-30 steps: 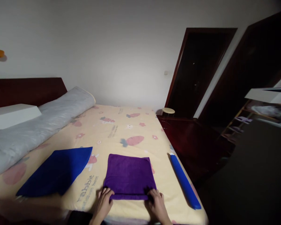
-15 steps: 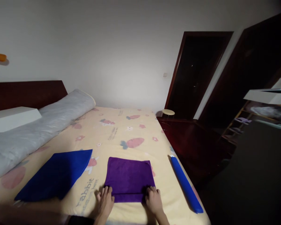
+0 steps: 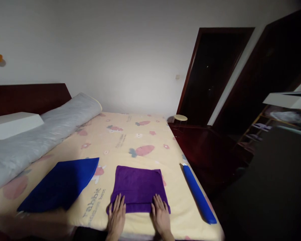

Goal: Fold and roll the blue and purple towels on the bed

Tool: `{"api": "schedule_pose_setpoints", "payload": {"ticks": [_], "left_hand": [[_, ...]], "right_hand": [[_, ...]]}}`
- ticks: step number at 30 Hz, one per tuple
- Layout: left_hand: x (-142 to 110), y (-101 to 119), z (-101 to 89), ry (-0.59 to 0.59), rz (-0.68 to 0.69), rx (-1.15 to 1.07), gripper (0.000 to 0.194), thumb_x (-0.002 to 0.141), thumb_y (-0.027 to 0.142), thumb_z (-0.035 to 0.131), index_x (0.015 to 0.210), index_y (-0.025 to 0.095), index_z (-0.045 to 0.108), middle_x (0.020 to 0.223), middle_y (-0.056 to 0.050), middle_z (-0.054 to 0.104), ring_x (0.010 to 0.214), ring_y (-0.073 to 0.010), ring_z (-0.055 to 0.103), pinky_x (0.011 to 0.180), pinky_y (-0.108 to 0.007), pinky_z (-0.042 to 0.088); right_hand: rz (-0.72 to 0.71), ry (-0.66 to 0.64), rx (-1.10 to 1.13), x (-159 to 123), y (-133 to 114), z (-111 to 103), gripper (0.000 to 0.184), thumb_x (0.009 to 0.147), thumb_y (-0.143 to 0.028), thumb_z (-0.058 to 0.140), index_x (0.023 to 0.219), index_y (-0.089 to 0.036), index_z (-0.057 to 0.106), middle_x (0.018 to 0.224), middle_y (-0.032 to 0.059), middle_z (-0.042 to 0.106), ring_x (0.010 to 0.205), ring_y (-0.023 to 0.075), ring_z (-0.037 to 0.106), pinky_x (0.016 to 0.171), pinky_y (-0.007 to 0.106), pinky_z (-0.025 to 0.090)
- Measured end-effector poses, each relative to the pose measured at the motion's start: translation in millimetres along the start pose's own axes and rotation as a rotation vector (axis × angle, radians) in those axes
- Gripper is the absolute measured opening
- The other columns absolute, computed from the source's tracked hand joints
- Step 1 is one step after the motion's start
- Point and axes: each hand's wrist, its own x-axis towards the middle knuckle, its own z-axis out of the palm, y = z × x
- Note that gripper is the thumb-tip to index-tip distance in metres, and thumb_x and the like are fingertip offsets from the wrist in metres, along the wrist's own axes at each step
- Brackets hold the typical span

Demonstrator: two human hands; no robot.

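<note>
A purple cloth (image 3: 139, 185) lies on the bed in front of me, with a narrow strip folded over along its near edge. My left hand (image 3: 116, 214) rests flat on the cloth's near left corner, fingers stretched out. On the near right corner lies my right hand (image 3: 161, 212), its fingers also extended and pressing on the fold. To the left is a blue cloth (image 3: 62, 184), spread flat. A long, narrow blue roll (image 3: 198, 194) with a whitish far tip lies along the bed's right edge.
A grey bolster-like roll (image 3: 57, 120) and a white box (image 3: 17, 124) lie by the dark headboard (image 3: 27, 97). Beyond the bed's right side are a round stool (image 3: 180, 117), a dark door (image 3: 213, 77) and a shelf rack (image 3: 258, 130). A blurred forearm (image 3: 45, 221) reaches in at lower left.
Both hands have gone from curled fingers gripping the cloth's near corners to lying flat with fingers extended over the folded strip. The camera view has shifted slightly.
</note>
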Motion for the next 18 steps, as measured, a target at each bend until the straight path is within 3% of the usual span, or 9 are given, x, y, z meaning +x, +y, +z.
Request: {"api": "schedule_pose_setpoints", "payload": {"ticks": [2,4,8,10,12,14,16,18], "left_hand": [[-1,-11,1.0,0.078,-0.048,0.063,0.048,0.094,0.026,0.029,0.140,0.028,0.045,0.148,-0.006,0.047,0.136,-0.0251,0.042,0.110,-0.054,0.031],[1,-7,1.3,0.105,-0.048,0.088,0.050,0.093,0.021,0.028,0.141,0.028,0.043,0.150,-0.006,0.045,0.138,-0.0252,0.041,0.112,-0.056,0.028],[14,30,1.2,-0.065,0.234,-0.008,0.059,0.089,0.008,0.026,0.144,0.028,0.035,0.152,0.000,0.040,0.139,-0.0138,0.038,0.113,-0.037,0.033],[21,38,-0.9,-0.157,0.301,-0.050,0.054,0.093,0.016,0.027,0.145,0.026,0.034,0.153,-0.001,0.038,0.140,-0.0141,0.037,0.112,-0.035,0.034],[26,29,-5.3,-0.195,0.226,-0.052,0.050,0.096,0.031,0.027,0.146,0.025,0.032,0.153,-0.003,0.037,0.140,-0.0184,0.037,0.113,-0.041,0.034],[28,6,-11.2,-0.201,0.122,-0.030,0.053,0.096,0.043,0.027,0.146,0.027,0.031,0.154,-0.003,0.035,0.141,-0.0214,0.036,0.114,-0.046,0.032],[28,-18,-17.0,-0.195,0.050,0.004,0.054,0.095,0.047,0.029,0.146,0.029,0.031,0.154,-0.002,0.034,0.142,-0.0222,0.035,0.115,-0.048,0.028],[27,-31,-20.8,-0.181,0.002,0.044,0.053,0.094,0.043,0.031,0.145,0.029,0.033,0.154,-0.003,0.034,0.142,-0.0236,0.033,0.117,-0.053,0.022]], "right_hand": [[0.027,0.051,-0.035,-2,13,-1,0.050,0.098,-0.044,0.034,0.133,-0.017,0.057,0.141,0.0119,0.051,0.134,0.0285,0.043,0.109,0.046,0.035],[-0.020,0.040,-0.025,0,9,-3,0.050,0.099,-0.043,0.033,0.135,-0.017,0.054,0.143,0.0114,0.049,0.135,0.0274,0.042,0.111,0.045,0.034],[-0.267,-0.143,0.095,13,-33,-3,0.046,0.100,-0.034,0.031,0.144,-0.024,0.043,0.148,0.0052,0.043,0.138,0.0200,0.038,0.113,0.038,0.032],[-0.289,-0.247,0.124,21,-47,-4,0.046,0.100,-0.036,0.032,0.143,-0.025,0.043,0.147,0.0043,0.044,0.138,0.0194,0.037,0.113,0.038,0.031],[-0.163,-0.281,0.086,26,-42,-8,0.048,0.100,-0.040,0.031,0.141,-0.023,0.047,0.147,0.0055,0.044,0.139,0.0220,0.036,0.114,0.043,0.029],[0.015,-0.252,0.015,27,-21,-14,0.051,0.100,-0.043,0.028,0.141,-0.019,0.047,0.149,0.0074,0.041,0.141,0.0243,0.031,0.115,0.046,0.027],[0.133,-0.220,-0.041,25,5,-21,0.055,0.099,-0.044,0.028,0.143,-0.016,0.044,0.151,0.0086,0.036,0.142,0.0254,0.029,0.115,0.047,0.026],[0.163,-0.210,-0.070,22,23,-25,0.057,0.098,-0.045,0.030,0.144,-0.014,0.043,0.151,0.0101,0.036,0.142,0.0267,0.028,0.116,0.049,0.024]]}}
